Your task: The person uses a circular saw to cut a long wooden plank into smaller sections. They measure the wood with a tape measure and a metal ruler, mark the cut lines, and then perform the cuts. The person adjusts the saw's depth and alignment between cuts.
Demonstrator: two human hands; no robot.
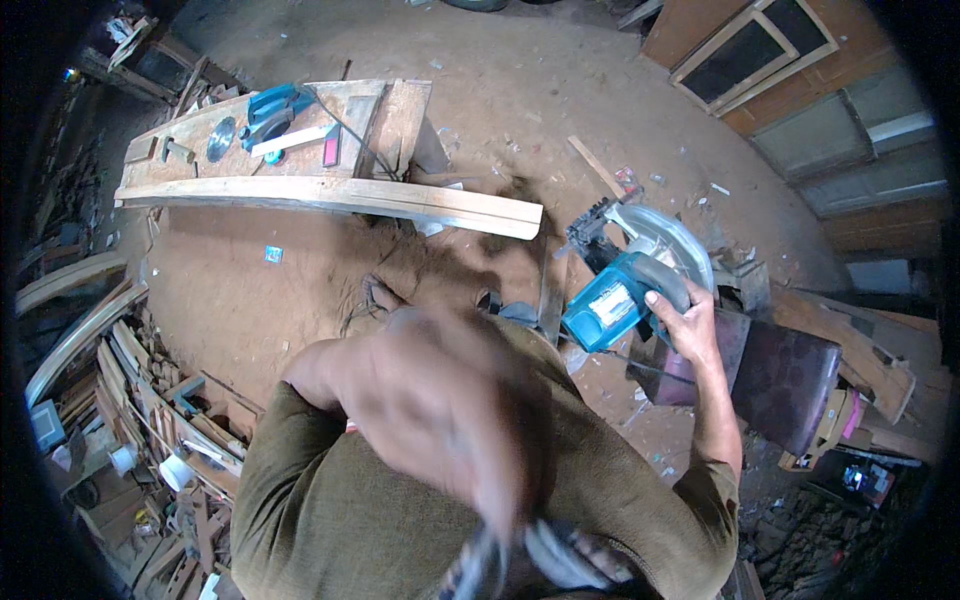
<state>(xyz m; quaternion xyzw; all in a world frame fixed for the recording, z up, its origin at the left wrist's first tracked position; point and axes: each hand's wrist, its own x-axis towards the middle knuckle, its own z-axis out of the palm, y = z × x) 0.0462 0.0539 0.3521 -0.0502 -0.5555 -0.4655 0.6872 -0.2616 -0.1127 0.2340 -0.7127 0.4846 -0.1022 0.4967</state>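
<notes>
My right hand [685,322] is closed round the rear handle of a teal circular saw [610,302], out to the right of my body. The saw's rounded metal guard [668,232] faces away from me, and a dark cord hangs below the motor. My left arm is bent up across my chest, close to the camera. The left hand [470,430] is smeared by motion, so its fingers cannot be made out. Just below it are blurred grey-white shapes [545,558] that I cannot identify.
A long pale timber [330,193] lies along the front of a low wooden bench [370,110]. Another teal power tool [275,105], a round saw blade [221,139] and a hammer [180,150] rest there. Scrap wood [150,390] piles up at left; a dark purple box [785,385] stands at right.
</notes>
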